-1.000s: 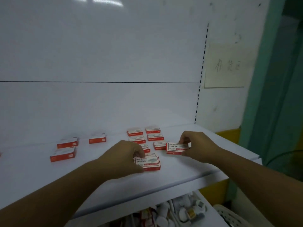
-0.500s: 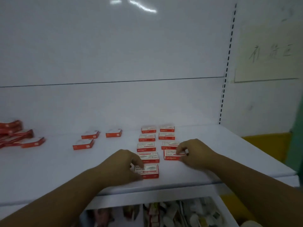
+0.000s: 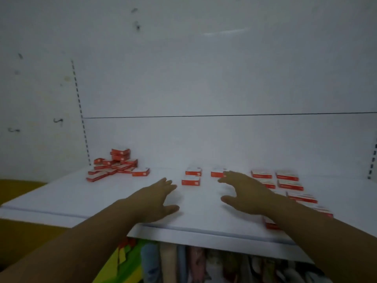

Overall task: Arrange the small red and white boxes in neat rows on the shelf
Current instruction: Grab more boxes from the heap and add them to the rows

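Left hand [image 3: 157,198] and right hand [image 3: 244,193], fingers spread and gripping nothing, are hovering over the shelf [image 3: 61,201] near its front edge. Heaped boxes [image 3: 114,166] are sitting back-left, loose boxes [image 3: 191,182] just beyond the fingertips, and rowed boxes [image 3: 289,183] to the right.

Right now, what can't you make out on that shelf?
Head view only:
- Labels on the boxes: blurred, too small to read.
- Rows at right: the right hand and forearm cover several boxes.
- Pile at left: boxes overlap, count unclear.
- Goods under the shelf: blurred, cut off by its front edge.

Both arms reach forward, left hand [image 3: 158,198] and right hand [image 3: 245,194] with fingers spread, holding nothing.
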{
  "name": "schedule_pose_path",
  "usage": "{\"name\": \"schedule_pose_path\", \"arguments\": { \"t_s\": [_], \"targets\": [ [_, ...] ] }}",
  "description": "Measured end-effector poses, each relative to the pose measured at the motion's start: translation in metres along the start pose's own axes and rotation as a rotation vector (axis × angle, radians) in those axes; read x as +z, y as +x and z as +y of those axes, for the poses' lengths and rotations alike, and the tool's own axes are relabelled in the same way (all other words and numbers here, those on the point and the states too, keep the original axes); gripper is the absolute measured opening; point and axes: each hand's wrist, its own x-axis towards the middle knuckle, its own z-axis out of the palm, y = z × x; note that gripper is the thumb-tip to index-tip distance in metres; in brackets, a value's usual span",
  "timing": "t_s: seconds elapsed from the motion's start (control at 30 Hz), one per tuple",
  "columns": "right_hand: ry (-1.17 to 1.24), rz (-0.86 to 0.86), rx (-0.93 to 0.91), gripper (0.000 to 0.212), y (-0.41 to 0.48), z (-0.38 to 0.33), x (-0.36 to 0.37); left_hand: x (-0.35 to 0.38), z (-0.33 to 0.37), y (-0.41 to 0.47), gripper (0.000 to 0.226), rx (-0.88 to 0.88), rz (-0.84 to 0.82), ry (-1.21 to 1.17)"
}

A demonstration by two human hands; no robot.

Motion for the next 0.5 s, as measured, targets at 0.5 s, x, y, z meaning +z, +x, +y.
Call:
{"name": "schedule_pose_path", "arguments": {
  "t_s": [0.5],
  "targets": [
    [0.026, -0.128, -0.177, 0.054, 0.193, -0.191, 0.129, 0.004, -0.281, -0.033, 0.06, -0.358, 0.121, -0.029]
  ]
}}
